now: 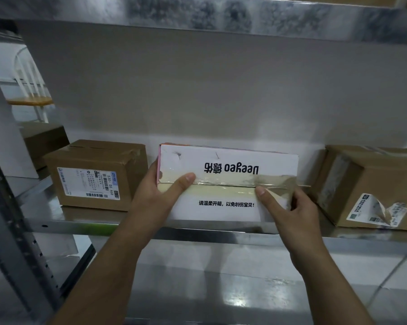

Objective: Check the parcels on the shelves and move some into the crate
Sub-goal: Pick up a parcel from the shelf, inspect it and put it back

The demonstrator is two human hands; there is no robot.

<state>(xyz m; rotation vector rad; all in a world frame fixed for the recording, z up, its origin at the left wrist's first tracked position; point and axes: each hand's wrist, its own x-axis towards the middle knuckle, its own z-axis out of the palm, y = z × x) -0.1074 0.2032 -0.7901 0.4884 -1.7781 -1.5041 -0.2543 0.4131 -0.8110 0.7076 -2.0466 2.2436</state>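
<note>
A white parcel (228,165) with black print and a taped seam stands on the metal shelf (85,222) in the middle of the head view. My left hand (160,193) grips its left end, thumb on the tape. My right hand (291,212) holds its right end, thumb on the front face. To the left sits a brown cardboard parcel (94,174) with a shipping label. At the right sits another brown parcel (371,184) whose label is peeling off. No crate is in view.
A steel upright with holes (22,242) runs down the left side. The shelf above (197,17) hangs low overhead. Behind the left parcel lies another brown box (43,139). A white chair with a wooden seat (29,90) shows past the rack.
</note>
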